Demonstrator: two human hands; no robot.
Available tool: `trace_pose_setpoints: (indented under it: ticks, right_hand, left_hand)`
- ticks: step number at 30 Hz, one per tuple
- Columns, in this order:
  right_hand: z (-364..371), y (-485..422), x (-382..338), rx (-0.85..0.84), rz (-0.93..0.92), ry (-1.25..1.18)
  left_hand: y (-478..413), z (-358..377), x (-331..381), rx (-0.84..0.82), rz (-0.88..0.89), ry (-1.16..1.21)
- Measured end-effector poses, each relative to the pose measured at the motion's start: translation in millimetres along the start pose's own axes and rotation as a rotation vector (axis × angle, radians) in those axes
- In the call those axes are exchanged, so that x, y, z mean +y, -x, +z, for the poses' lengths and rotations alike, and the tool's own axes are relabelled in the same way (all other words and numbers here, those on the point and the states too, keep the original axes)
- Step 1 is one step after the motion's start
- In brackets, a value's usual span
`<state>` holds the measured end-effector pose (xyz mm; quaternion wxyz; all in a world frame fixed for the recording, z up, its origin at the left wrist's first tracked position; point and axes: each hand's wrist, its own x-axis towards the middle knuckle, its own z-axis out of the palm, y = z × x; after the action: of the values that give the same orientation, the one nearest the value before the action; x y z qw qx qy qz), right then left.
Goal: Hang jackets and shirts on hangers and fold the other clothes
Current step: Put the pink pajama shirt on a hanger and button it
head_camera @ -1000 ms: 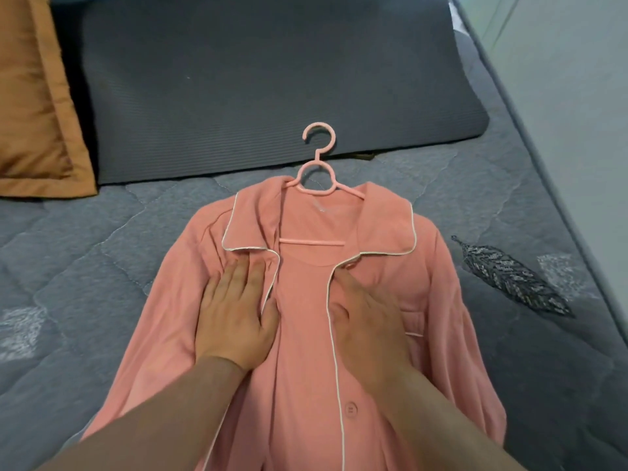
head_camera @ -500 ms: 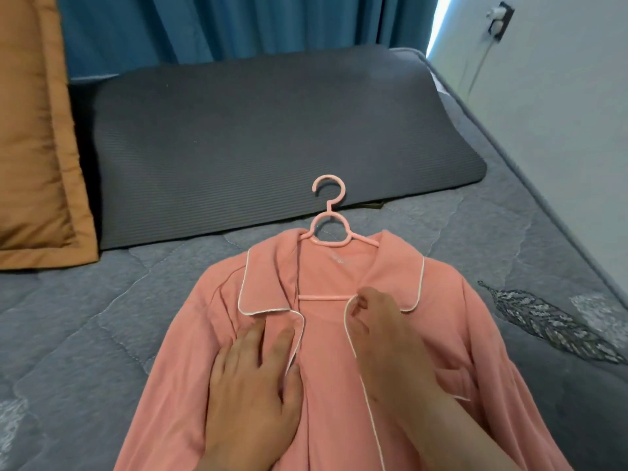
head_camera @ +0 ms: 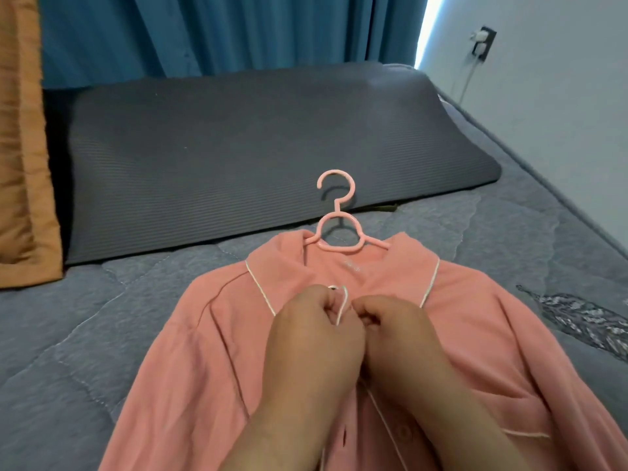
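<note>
A salmon-pink pyjama shirt (head_camera: 210,351) with white piping lies front-up on the grey quilted bed (head_camera: 68,334). A pink plastic hanger (head_camera: 336,229) sits inside its collar, hook pointing toward the far pillow. My left hand (head_camera: 312,338) pinches the left front edge of the shirt just below the collar, fingers curled around the piped edge. My right hand (head_camera: 394,331) pinches the right front edge beside it. The two hands meet at the top of the placket, knuckles almost touching. A button (head_camera: 402,431) shows lower on the right front.
A dark grey ribbed pillow (head_camera: 238,158) lies across the bed beyond the hanger. An orange cushion (head_camera: 23,147) stands at the far left. Blue curtains (head_camera: 221,32) hang behind. A white wall (head_camera: 560,113) with a plugged socket (head_camera: 482,42) borders the bed's right side.
Both hands went from lying flat on the shirt's chest to moving up and together, now curled and pinching the two front edges below the collar. The camera has tilted upward.
</note>
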<state>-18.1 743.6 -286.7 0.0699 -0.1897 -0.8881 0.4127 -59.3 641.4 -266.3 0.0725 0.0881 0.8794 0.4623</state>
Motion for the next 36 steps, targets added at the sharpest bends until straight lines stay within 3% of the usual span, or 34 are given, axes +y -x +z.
trace_pose_setpoints:
  ticks: [7,10,13,18,21,23,28,31,36]
  right_hand:
    - [-7.3,5.5,21.4,0.029,0.178,-0.609]
    - [-8.1,7.9,18.3,0.016,0.170,-0.667]
    - [-6.5,9.0,16.6,0.030,0.157,-0.624]
    - [-7.5,8.8,15.7,0.029,0.206,-0.635]
    - [-11.4,10.4,14.4,-0.030,0.191,-0.612]
    - [-13.5,11.2,11.6,-0.043,0.171,-0.618]
    - [-6.7,11.7,11.3,0.093,0.159,-0.449]
    - [-2.0,11.6,13.3,0.169,0.161,-0.329]
    - [5.7,10.1,16.9,0.244,0.073,-0.192]
  left_hand:
    - [4.5,18.4,-26.8,-0.024,0.103,0.122]
    - [6.9,20.2,-26.7,-0.017,0.151,0.114]
    - [6.9,19.5,-27.7,-0.005,0.153,0.151]
    - [3.0,8.7,-23.3,-0.157,-0.067,0.479]
    - [0.5,7.7,-23.1,-0.213,0.022,0.371]
    - [1.8,10.9,-22.8,-0.164,0.048,0.322]
    - [8.0,17.8,-23.8,-0.013,0.057,0.236]
    - [5.0,15.4,-22.1,-0.045,-0.009,0.271]
    - [-6.8,6.7,-19.0,-0.243,-0.225,0.418]
